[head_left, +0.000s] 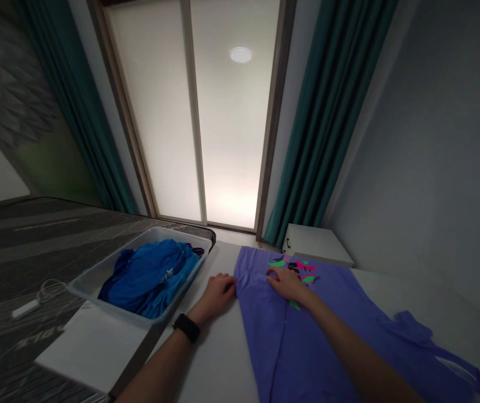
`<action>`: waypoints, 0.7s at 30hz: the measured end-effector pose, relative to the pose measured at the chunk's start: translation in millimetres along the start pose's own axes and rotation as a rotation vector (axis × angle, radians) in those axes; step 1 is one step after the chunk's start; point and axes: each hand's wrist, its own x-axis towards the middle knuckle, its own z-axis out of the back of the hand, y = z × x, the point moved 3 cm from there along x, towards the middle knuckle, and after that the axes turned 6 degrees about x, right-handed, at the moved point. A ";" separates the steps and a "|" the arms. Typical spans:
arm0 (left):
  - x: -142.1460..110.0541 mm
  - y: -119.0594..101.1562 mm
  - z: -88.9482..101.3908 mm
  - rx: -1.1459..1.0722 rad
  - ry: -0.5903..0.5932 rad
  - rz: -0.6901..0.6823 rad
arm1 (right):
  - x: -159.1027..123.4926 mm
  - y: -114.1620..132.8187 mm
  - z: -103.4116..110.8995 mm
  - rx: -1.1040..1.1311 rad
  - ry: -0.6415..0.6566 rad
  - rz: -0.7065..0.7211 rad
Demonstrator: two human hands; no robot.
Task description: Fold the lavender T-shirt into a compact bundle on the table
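A purple shirt (319,341) with a pink, green and black print lies spread on the white tabletop (215,358). At its far right end a strap-like strip forms a loop. My left hand (220,292), with a black watch (187,327) on the wrist, is closed at the shirt's left edge, where the cloth bunches into small creases. Over the upper part, beside the print, my right hand (287,284) pinches the fabric between thumb and fingers. A fold line runs down the shirt below it.
Left of the table, a translucent plastic bin (135,319) holds blue clothes (151,274). Near it lie a white power strip (26,309) and a white flat panel (91,344) on dark patterned fabric. A white cabinet (318,243) stands beyond the table, before teal curtains (328,123).
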 end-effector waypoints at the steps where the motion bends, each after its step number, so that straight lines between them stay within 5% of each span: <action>1: -0.1 -0.2 0.2 -0.001 0.000 0.001 | -5.2 -5.8 3.3 0.002 -0.018 -0.005; 5: 0.1 0.0 -0.8 0.015 0.006 0.014 | -37.2 -17.7 8.8 0.006 -0.093 -0.027; 10: 2.5 1.7 -4.5 0.013 0.013 0.028 | -107.4 6.4 -6.8 0.105 -0.158 0.144; 14: 10.4 5.5 -4.6 0.021 0.047 0.007 | -156.3 26.6 -26.4 0.141 -0.043 0.302; 21: 23.9 11.2 -0.6 0.023 0.086 -0.042 | -168.1 21.1 -37.1 0.095 0.041 0.392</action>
